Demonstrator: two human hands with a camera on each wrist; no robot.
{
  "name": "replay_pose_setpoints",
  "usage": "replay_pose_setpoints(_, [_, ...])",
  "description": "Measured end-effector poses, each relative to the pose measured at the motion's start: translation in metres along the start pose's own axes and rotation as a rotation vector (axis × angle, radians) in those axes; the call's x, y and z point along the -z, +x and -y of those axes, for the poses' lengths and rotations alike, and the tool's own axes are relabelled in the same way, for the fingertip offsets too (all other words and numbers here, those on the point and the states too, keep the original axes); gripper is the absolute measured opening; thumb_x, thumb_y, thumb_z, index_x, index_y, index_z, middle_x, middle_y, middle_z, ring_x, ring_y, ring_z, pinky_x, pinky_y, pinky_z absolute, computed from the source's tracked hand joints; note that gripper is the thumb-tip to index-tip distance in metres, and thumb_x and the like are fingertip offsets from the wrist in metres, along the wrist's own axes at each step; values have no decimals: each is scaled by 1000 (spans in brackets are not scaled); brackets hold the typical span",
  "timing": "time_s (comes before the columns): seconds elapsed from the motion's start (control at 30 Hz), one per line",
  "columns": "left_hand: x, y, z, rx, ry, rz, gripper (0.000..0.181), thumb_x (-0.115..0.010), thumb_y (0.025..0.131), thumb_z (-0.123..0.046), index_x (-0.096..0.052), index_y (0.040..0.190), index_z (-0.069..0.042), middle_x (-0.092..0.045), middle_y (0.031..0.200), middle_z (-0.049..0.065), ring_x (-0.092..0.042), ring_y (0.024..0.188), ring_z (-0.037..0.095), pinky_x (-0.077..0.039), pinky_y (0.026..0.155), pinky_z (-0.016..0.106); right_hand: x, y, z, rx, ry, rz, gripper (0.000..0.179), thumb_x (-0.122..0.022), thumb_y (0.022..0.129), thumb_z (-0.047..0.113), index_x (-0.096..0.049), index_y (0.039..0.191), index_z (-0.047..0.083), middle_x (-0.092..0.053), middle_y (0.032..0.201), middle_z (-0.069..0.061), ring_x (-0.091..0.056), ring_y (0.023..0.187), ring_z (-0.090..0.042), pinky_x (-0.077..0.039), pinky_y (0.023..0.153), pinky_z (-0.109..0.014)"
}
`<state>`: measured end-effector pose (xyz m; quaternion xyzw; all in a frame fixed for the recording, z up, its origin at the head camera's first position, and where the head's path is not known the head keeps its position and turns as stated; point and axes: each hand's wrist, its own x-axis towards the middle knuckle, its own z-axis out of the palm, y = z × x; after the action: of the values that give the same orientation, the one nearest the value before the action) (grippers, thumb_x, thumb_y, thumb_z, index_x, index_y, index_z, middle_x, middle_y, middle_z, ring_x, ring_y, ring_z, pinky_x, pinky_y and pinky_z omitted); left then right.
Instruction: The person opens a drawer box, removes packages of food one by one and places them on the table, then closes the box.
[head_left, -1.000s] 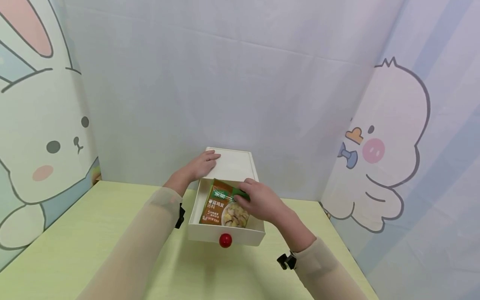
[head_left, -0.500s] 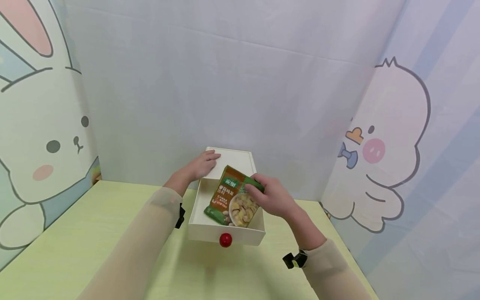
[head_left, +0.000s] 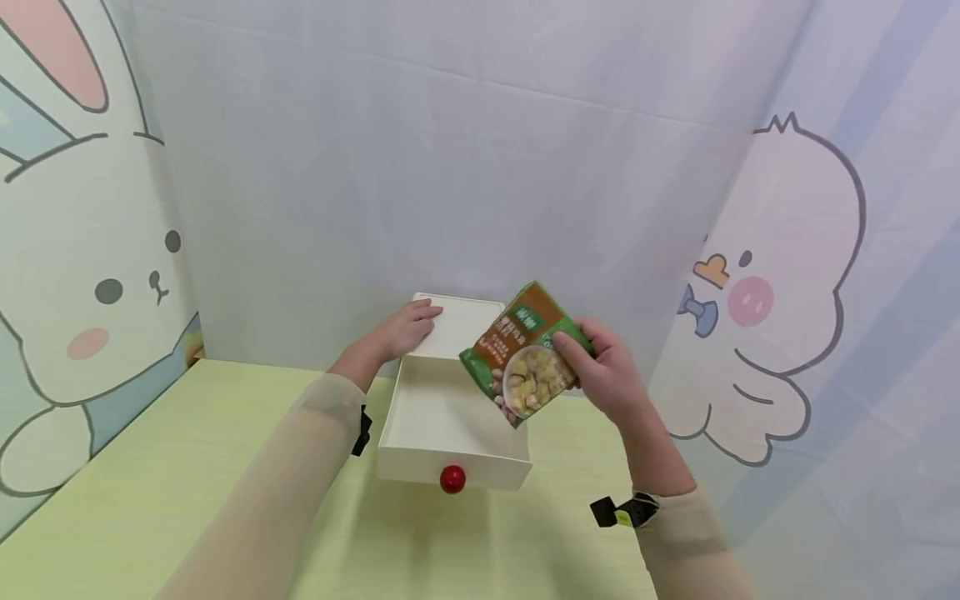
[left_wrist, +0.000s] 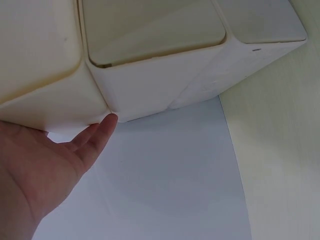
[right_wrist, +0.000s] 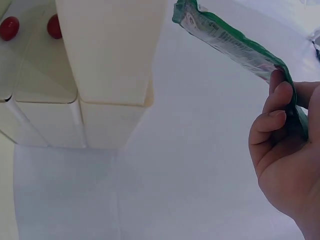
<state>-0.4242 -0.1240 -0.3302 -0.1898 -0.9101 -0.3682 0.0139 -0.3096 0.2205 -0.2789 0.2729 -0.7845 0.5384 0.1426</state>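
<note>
A brown and green food packet (head_left: pixel 517 362) with a bowl pictured on its front is tilted in the air above the right side of the pulled-out drawer (head_left: pixel 412 463). My right hand (head_left: pixel 611 379) pinches its green edge, thumb on the front and fingers behind. The right wrist view shows the packet (right_wrist: pixel 227 42) edge-on, fingers curled against its back. My left hand (head_left: pixel 405 331) rests on the top left edge of the white drawer cabinet (head_left: pixel 467 323). In the left wrist view, that hand's extended fingers (left_wrist: pixel 102 135) touch the cabinet.
A red ball knob (head_left: pixel 452 479) sits on the front of the drawer, whose white floor (head_left: pixel 435 408) shows. Below it are more drawers with red knobs (right_wrist: pixel 9 28). The cabinet stands on a pale yellow-green table (head_left: pixel 247 417), before a grey-white curtain (head_left: pixel 375 167).
My right hand has lifted the packet up and to the right, out of the drawer, turning it on the way. My left hand has stayed on the cabinet.
</note>
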Motion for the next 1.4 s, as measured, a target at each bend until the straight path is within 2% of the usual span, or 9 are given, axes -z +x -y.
replay_pose_setpoints(0.07, [0,0,-1,0,0,0,59,-29,117,-29,-38,171,-6,-16,184,19,-9,172,44,-12,139,62,10,-1,2,-11,66,-68,20,-61,113,16,-69,113,-3,-66,73,3,-60,56,-8,-52,50,-24])
replay_pose_setpoints(0.27, [0,0,-2,1,3,1,58,-29,117,-28,-38,171,-6,-17,184,19,-9,172,44,-12,139,61,38,-8,2,-91,111,-241,15,-66,111,25,-72,112,11,-67,77,2,-57,60,-10,-49,51,-24])
replay_pose_setpoints(0.43, [1,-2,-2,2,-8,1,58,-28,118,-27,-37,171,-6,-15,184,19,-8,172,44,-12,139,61,56,-13,-8,-170,89,-286,19,-69,110,30,-71,116,12,-68,84,3,-59,64,-10,-53,54,-22])
replay_pose_setpoints(0.6, [2,-3,-3,-1,-10,-1,58,-28,118,-27,-38,171,-5,-15,184,20,-8,172,44,-12,139,61,69,-15,-28,-248,78,-321,23,-70,109,31,-71,117,10,-69,83,5,-58,63,-9,-53,54,-22])
replay_pose_setpoints(0.83, [2,-1,-2,1,9,-11,59,-28,118,-28,-38,171,-6,-17,184,19,-9,172,44,-12,139,61,78,-16,-73,-373,-47,-293,43,-63,112,37,-63,132,-1,-66,80,13,-58,64,-5,-54,58,-21])
replay_pose_setpoints(0.97, [2,-1,-3,-5,15,-6,59,-28,118,-28,-38,171,-6,-17,184,19,-10,172,44,-12,139,61,78,-17,-102,-413,-75,-279,45,-62,113,36,-62,130,-6,-63,78,11,-57,63,-5,-54,57,-22])
replay_pose_setpoints(1.17, [2,0,-4,-4,16,-5,59,-27,118,-28,-37,171,-6,-16,184,19,-9,172,44,-12,139,61,70,-19,-135,-460,-73,-256,39,-60,114,34,-61,119,-5,-57,76,6,-52,62,-7,-50,57,-22])
replay_pose_setpoints(1.3, [2,0,-4,1,11,2,58,-28,118,-28,-37,171,-7,-17,184,18,-9,172,43,-12,139,60,63,-24,-154,-517,-36,-232,36,-57,115,32,-59,122,-3,-52,77,5,-46,61,-7,-43,55,-22])
replay_pose_setpoints(1.4, [2,0,-4,5,1,7,58,-29,118,-29,-37,171,-8,-16,185,18,-9,172,43,-12,139,60,58,-29,-167,-559,-3,-222,37,-55,116,31,-56,128,-4,-51,77,5,-47,58,-6,-41,53,-21])
